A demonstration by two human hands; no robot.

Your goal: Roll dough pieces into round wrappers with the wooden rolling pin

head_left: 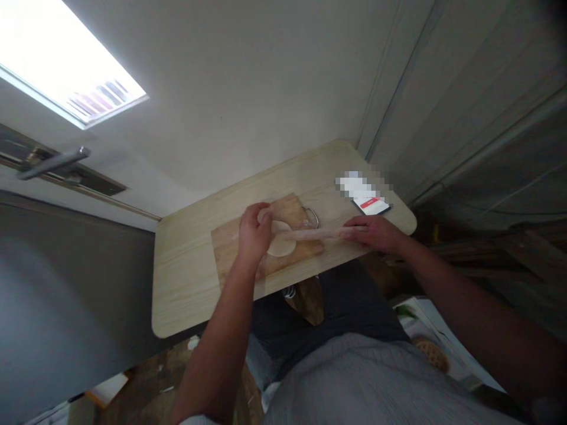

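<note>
A thin, round, pale sheet of dough lies on the wooden cutting board. Across the dough rests a slim rolling pin, dusted pale and slightly blurred. Its right end is in my right hand, whose fingers are closed round it near the table's front edge. My left hand is at the left side of the dough, fingers curled and thumb pinching its edge. The pin's left tip is close to this hand; the hand partly hides that area.
The board has a metal ring handle on its right. A lit phone lies at the right of the pale wooden table. A wall stands behind, with a door handle at left. Under the front edge is a wooden piece.
</note>
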